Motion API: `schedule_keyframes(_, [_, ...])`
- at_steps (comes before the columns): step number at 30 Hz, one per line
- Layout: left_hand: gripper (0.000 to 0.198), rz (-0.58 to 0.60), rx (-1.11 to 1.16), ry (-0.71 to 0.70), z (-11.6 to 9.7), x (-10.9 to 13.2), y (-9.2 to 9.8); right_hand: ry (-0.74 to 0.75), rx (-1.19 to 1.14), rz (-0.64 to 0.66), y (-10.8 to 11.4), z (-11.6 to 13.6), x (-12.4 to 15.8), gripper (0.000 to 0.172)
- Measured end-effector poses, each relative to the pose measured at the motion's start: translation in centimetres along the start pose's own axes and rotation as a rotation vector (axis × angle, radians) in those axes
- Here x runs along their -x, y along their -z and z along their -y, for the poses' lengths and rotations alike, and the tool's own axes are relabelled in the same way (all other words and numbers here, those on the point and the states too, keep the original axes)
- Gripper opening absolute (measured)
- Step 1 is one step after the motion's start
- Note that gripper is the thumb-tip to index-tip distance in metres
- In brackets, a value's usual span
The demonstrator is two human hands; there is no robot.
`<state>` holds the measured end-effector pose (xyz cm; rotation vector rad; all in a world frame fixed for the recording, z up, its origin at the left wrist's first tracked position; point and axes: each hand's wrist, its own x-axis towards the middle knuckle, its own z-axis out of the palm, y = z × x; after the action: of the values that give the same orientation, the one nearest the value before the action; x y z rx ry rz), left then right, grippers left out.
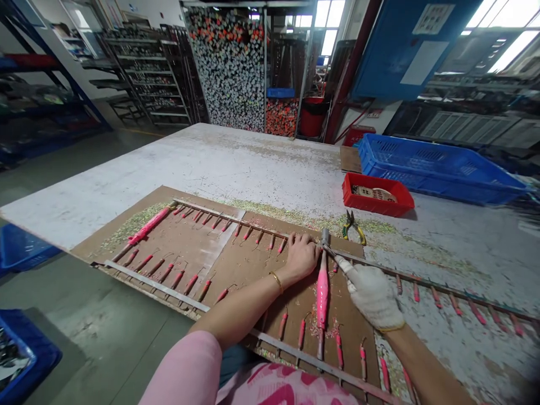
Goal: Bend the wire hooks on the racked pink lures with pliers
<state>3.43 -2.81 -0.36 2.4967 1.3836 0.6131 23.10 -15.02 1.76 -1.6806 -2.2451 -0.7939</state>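
Note:
My bare left hand, with a bracelet at the wrist, has its fingers curled over the far metal bar of a long rack. Just right of its fingertips is a grey metal cylinder, at the top of a glossy pink spindle-shaped piece. My right hand, in a white glove, is closed around a thin metal tool, its index finger stretched along it. The tool's tip is at the cylinder's base; the rest is hidden by the glove. Small pink-coated hooked pieces line both bars.
Brown cardboard covered in pink and yellow-green flakes lies under the rack on a white table. Beyond are yellow-handled cutters, a red tray and a blue crate. Another pink piece spans the rack's left end.

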Motion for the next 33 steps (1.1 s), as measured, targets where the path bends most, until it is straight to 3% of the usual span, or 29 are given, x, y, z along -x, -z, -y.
schedule_keyframes(1, [0.036,0.004,0.003,-0.001,0.0,0.0,0.0,0.006,-0.007,0.018,0.1,0.0,0.0,0.052])
schedule_keyframes(5, [0.036,0.010,0.011,-0.012,-0.1,0.0,0.1,-0.084,-0.026,-0.123,0.2,-0.1,0.0,0.049])
schedule_keyframes(10, [0.036,0.024,0.027,0.012,-0.2,0.0,0.3,-0.006,-0.046,0.008,-0.1,-0.1,0.2,0.049])
schedule_keyframes(16, [0.032,0.030,0.051,-0.008,-0.1,0.2,0.5,-0.194,-0.137,-0.294,-0.2,-0.2,0.3,0.047])
schedule_keyframes(20, [0.030,0.027,0.049,0.015,-0.2,0.2,0.4,-0.140,-0.117,-0.241,-0.7,-0.2,-0.1,0.038])
schedule_keyframes(25, [0.028,0.010,0.031,0.038,-0.5,0.0,-0.1,-0.236,-0.114,-0.251,-1.4,0.1,-0.1,0.039])
schedule_keyframes(30, [0.033,-0.012,0.001,0.064,-0.7,-0.1,-0.2,-0.174,-0.138,0.028,-1.4,0.0,-0.3,0.040])
schedule_keyframes(33, [0.031,-0.015,-0.008,0.057,-0.8,-0.1,-0.1,-0.275,-0.126,-0.107,-1.0,-0.1,-0.4,0.038])
